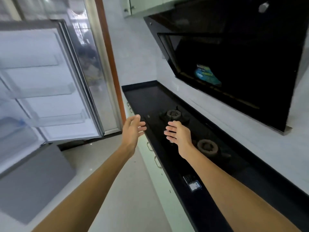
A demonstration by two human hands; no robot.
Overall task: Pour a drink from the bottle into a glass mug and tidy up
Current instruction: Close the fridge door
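Observation:
No bottle and no glass mug show in this frame. Both my arms reach forward at mid-frame. My left hand point(133, 129) hangs in the air beside the counter's front edge, fingers relaxed and slightly bent, holding nothing. My right hand point(178, 133) hovers over the black gas hob point(184, 131), fingers straight and spread, palm down, also holding nothing. The picture is tilted and a little blurred.
A fridge door point(45, 81) stands open at the left, its shelves bare. Two burners point(173, 113) point(207, 147) sit on the black counter point(147, 96). A black range hood point(234, 64) juts out above it. Pale floor point(130, 198) lies below.

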